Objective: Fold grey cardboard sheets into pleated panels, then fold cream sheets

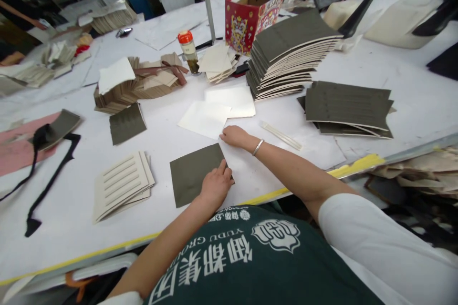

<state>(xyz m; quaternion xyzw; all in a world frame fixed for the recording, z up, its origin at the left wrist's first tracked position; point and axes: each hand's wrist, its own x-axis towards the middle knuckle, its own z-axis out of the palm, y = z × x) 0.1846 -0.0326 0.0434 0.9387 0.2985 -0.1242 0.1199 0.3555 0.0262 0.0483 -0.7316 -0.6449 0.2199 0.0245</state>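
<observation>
A dark grey-green panel (195,171), flat and roughly square, lies on the table in front of me. My left hand (217,186) is on its right edge, fingers bent and closed at that edge. Beyond the panel, my right hand (234,137), with a silver bangle at the wrist, pinches at the lower right corner of a thin white sheet (203,118). That sheet overlaps other white sheets (236,100) behind it. Left of the panel rests a small stack of cream pieces (121,183) with raised ribs. A smaller dark panel (128,124) lies farther back.
Tall stacked dark panels (286,52) and a lower pile (347,107) stand to the right. A red patterned box (243,21), a jar (188,52) and a tied brown bundle (143,81) are behind. Pale strips (281,136) lie near my right forearm; black straps (53,190) are left.
</observation>
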